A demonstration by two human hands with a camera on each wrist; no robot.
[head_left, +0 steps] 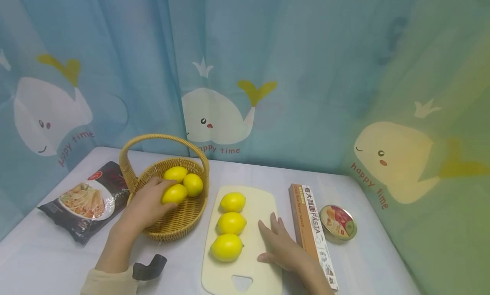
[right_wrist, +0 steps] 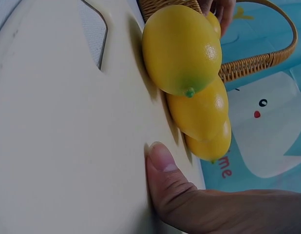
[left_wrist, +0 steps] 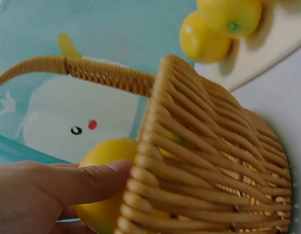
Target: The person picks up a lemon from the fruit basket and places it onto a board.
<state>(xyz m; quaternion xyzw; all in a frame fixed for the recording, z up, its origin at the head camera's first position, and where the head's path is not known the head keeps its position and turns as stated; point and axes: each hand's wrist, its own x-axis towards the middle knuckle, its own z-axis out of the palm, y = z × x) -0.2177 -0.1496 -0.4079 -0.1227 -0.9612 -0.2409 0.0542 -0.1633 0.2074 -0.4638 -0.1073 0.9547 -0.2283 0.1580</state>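
Observation:
My left hand (head_left: 149, 205) reaches into a wicker basket (head_left: 172, 235) and grips a yellow lemon (head_left: 175, 194). In the left wrist view the thumb (left_wrist: 122, 168) lies along that lemon, just inside the basket's rim. Two more lemons, a rear one (head_left: 175, 174) and a right one (head_left: 193, 185), sit beside it in the basket. On the cream cutting board (head_left: 260, 197), three lemons form a row: far (head_left: 233, 202), middle (head_left: 231, 223) and near (head_left: 227, 247). To the right of this row my right hand (head_left: 283, 247) rests on the board, fingers spread, holding nothing.
A dark noodle packet (head_left: 92, 201) lies left of the basket. Right of the board are a long pasta box (head_left: 314, 235) and a round tin (head_left: 338, 222). A black angled piece (head_left: 150, 268) shows by the left sleeve. Whale-print curtains (head_left: 306, 74) enclose the table.

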